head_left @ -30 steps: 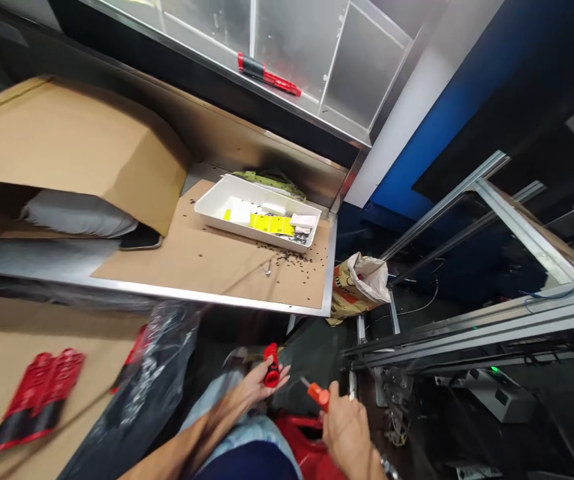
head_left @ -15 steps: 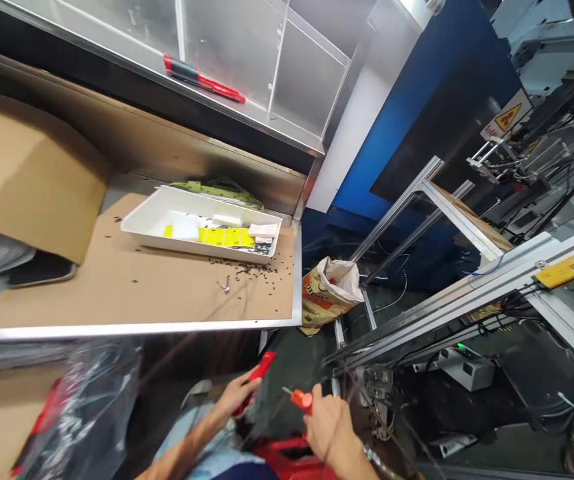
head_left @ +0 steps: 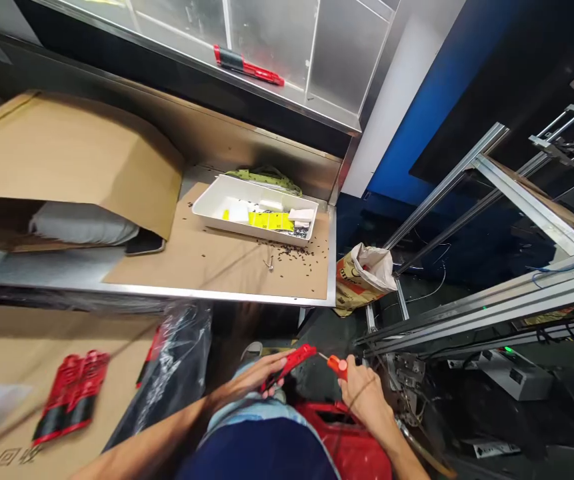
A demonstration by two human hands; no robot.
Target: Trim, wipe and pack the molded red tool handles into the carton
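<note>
My left hand [head_left: 265, 373] is closed around a red plastic part [head_left: 291, 363], long and narrow, held above my lap. To its right, my right hand [head_left: 364, 390] grips an orange-handled tool [head_left: 337, 366] with a thin metal shaft; whether it is a screwdriver or a trimming blade I cannot make out. The shaft points left, its tip close to the end of the red part; whether they touch is unclear. Several red-and-black pieces [head_left: 73, 393] like the held one lie on cardboard at the lower left.
On the bench stands a white tray [head_left: 254, 231] with yellow labels and white blocks; small dark bits lie beside it. A cardboard box [head_left: 81, 147] is at left, a red-and-black piece [head_left: 249, 68] on the shelf. An open sack [head_left: 367, 277] and a metal frame [head_left: 447, 180] stand right.
My view has shifted left and down, showing more of the cardboard at lower left. My hands have come closer together, bringing the tool's tip near the end of the red part.
</note>
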